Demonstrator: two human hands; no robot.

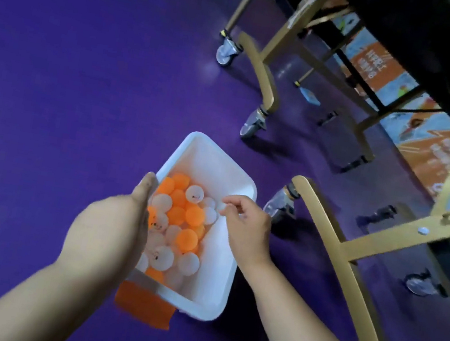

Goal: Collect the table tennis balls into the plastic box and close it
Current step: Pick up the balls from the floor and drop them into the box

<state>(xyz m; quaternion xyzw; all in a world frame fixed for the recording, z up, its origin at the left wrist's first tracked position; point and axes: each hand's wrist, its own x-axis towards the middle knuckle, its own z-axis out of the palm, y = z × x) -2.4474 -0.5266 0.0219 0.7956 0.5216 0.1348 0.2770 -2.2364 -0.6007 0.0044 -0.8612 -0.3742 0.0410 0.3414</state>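
Note:
A white plastic box [226, 170] sits open above the purple floor, holding several orange and white table tennis balls [180, 222]. My left hand [139, 198] grips the box's left rim, its fingers hidden behind the wall. Over the box's right side hovers my right hand [245, 223], fingers loosely curled with nothing visible in them. An orange flat piece [143, 306] pokes out under the box's near-left corner; I cannot tell whether it is the lid.
A table tennis table's gold metal legs [335, 246] with caster wheels [250, 124] stand to the right and behind the box. Its dark tabletop [431, 49] runs across the upper right. Colourful barrier boards [439, 151] line the far side. Purple floor [71, 72] spreads left.

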